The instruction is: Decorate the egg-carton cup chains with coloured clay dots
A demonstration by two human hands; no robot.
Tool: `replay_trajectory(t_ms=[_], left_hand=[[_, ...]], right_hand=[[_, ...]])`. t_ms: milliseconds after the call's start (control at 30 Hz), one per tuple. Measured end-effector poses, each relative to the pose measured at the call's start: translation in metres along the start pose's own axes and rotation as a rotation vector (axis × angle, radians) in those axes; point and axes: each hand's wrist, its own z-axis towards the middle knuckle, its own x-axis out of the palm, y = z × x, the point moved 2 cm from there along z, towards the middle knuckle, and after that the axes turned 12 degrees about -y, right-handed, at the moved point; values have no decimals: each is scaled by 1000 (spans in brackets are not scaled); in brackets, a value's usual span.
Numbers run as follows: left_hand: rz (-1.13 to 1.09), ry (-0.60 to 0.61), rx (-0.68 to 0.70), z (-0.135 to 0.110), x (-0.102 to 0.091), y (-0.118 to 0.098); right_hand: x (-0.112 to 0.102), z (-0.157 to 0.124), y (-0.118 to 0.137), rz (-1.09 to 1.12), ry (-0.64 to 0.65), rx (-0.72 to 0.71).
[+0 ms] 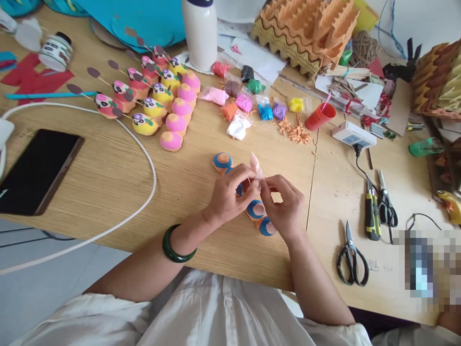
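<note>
a: what's in the fingers?

b: a pale pink piece [255,168], small and thin. the left hand [230,194] closes thumb and fingertips on its left edge, and the right hand [284,206] nips its lower right edge. so both are pinched tight on it, and it is lifted just off the wooden table [108,178].

a: and right around that pink piece?

b: blue-and-orange domes [222,162] lie on the wood. one is just up and left of it, and two more are just below it, side by side and partly hidden by the hands. a green bangle [175,245] sits on the left wrist, down and left of the piece.

a: further out?

b: above the pink piece there's a pile of orange shavings [295,132], then a red cup [320,116] tipped on its side and little bags of coloured clay [245,103]. up and left of it stand rows of pink and yellow figures [162,103] with sticks poking out. well to its right lie black scissors [351,257] and, above those, a yellow-handled tool [370,211].

a: far left?

b: a black phone [36,170], face up, well apart from the piece, with a white cord [144,158] looping between them.
</note>
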Motion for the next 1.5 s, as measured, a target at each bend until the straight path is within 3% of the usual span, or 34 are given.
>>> replay_trajectory(t_ms=[167,400,667,733,833,933,1100,1233,1400,1500], left_hand=[[-24,8,-23,-1,0,-3],[153,56,132,0,0,1],[126,44,96,-1,3,-4],[104,57,91,-3,3,-4],[72,25,44,-3,2,1],[61,-20,55,-3,1,6],[131,6,239,-3,3,0],[245,9,385,0,2,-10],[175,-56,368,7,-2,-6],[189,64,316,9,-2,5]], right_hand=[[-3,0,-1,18,-22,-75],[0,-4,1,-99,-29,-49],[2,0,-9,-256,-207,-53],[0,2,-14,-222,-200,15],[1,2,-15,-56,-87,156],[3,-1,-10,38,-27,189],[2,-2,-11,-12,-15,165],[-2,0,-15,-61,-99,193],[-7,2,-13,61,-81,261],[-11,6,-15,241,-24,347]])
